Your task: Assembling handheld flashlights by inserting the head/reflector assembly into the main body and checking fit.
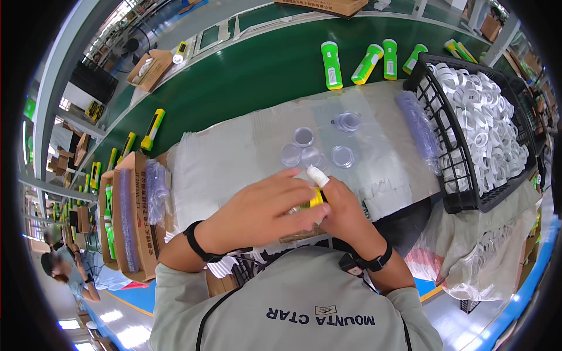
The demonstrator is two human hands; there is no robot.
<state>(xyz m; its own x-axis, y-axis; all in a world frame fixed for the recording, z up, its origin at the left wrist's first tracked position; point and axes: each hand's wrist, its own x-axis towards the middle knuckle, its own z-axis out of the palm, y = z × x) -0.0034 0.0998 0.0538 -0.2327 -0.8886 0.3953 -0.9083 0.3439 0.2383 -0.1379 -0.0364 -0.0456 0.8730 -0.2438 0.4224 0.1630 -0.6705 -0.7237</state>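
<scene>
Though gripped, yellow part [317, 198] mostly hidden.

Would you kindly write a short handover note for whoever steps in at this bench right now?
Left hand: closed over a small yellow part, covering most of it.
Right hand: pinching the same part from the other side; index fingertip wrapped in white tape.
Loose clear round lenses lie on the plastic sheet just beyond the hands.
Black basket of white rings at right.
Finished green and yellow flashlights lie on the green belt.
Done or left on the held part: hidden by the hands.
</scene>
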